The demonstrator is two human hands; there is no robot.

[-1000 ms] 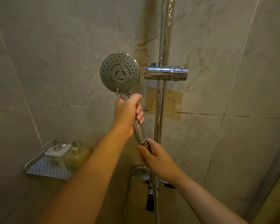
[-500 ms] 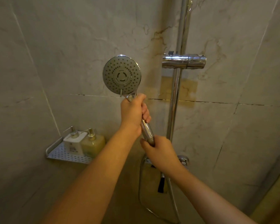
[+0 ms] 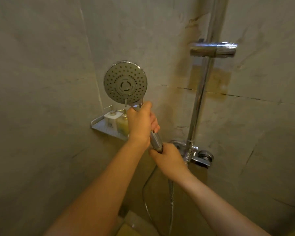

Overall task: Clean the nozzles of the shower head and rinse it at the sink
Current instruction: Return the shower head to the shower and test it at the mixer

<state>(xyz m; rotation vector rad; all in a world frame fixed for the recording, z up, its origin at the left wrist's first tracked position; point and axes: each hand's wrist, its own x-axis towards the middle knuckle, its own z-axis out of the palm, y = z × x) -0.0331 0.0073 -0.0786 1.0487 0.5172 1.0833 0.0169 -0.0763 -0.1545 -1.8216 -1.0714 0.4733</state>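
I have the shower head point(image 3: 125, 82) off its holder point(image 3: 213, 49) and out in the open, to the left of the chrome riser rail point(image 3: 198, 103), so the task is only at its start as far as I can judge. No cleaning of the nozzles shows yet, no sink is in sight, and the hose point(image 3: 171, 198) hangs from the bottom of the handle, so unscrewing it looks like the step in hand.

My left hand point(image 3: 140, 123) grips the upper part of the handle, fingers wrapped fully around it just under the head. My right hand point(image 3: 167, 156) grips the joint at the bottom end of the handle, fingers curled round it where the hose begins, just left of the mixer valve point(image 3: 197, 155).

The head is round, with a chrome rim and a grey face turned toward me. Rings of small dark nozzle holes circle a central hub with curved slots. A small lever pokes down at its lower edge. I cannot tell from here whether the nozzles carry scale.

Farther left, partly behind my left hand, a corner shelf point(image 3: 99, 124) on the tiled wall holds two pump bottles point(image 3: 117, 122).
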